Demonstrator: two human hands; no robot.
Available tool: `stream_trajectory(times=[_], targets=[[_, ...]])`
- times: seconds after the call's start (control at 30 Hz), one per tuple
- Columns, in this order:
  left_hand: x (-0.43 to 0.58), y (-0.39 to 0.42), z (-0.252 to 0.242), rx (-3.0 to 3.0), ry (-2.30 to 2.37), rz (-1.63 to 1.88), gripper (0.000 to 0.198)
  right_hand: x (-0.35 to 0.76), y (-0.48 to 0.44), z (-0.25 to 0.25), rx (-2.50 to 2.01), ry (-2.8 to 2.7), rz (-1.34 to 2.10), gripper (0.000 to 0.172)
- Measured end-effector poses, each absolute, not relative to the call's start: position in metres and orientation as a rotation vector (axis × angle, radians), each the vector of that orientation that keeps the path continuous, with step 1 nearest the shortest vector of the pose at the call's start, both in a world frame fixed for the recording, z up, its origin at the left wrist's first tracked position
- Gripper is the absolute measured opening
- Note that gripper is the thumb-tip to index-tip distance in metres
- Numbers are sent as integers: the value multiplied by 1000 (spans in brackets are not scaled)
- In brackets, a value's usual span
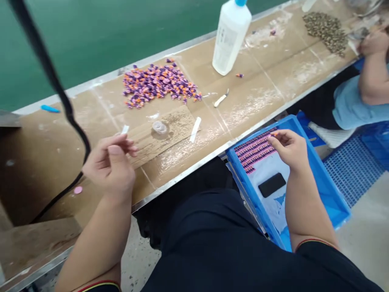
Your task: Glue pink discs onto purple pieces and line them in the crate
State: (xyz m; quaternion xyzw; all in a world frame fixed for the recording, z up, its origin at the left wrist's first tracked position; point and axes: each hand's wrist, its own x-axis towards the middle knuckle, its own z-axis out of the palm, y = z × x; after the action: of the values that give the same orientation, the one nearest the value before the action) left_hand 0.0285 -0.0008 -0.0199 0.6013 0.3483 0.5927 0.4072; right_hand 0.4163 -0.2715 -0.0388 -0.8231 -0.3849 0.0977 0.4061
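Observation:
My left hand (111,164) is raised over the edge of a cardboard-covered bench (243,77), pinching a small white strip (125,129) between its fingertips. Beyond it, a loose pile of purple and orange pieces (159,84) lies on the bench. My right hand (288,148) hangs over a blue plastic crate (322,170), a small orange-tipped piece (272,134) at its fingertips. Right beside those fingers, tight rows of pink and purple pieces (254,150) lie in the crate. A black phone (272,185) rests there too.
A white bottle with a blue cap (231,36), a white-handled knife (221,99), and a white strip (195,129) lie on the bench. A black cable (45,61) hangs across the view. At right, a co-worker's hand (375,42) works near a pile of brownish pieces (325,32).

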Motion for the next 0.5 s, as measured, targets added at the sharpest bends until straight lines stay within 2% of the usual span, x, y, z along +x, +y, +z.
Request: stream_trajectory(times=[0.1,0.23,0.5], targets=[[37,5,-19,1554,974,1574,49,425,-322,-77,-2314,-764,467,32],[44,12,-21,1600,991,1651,56,419,-351,-121,-2608,-684,909,16],[32,5,-8,1743,1149,1527,36,418,-359,-157,-2732,-862,1016,19]])
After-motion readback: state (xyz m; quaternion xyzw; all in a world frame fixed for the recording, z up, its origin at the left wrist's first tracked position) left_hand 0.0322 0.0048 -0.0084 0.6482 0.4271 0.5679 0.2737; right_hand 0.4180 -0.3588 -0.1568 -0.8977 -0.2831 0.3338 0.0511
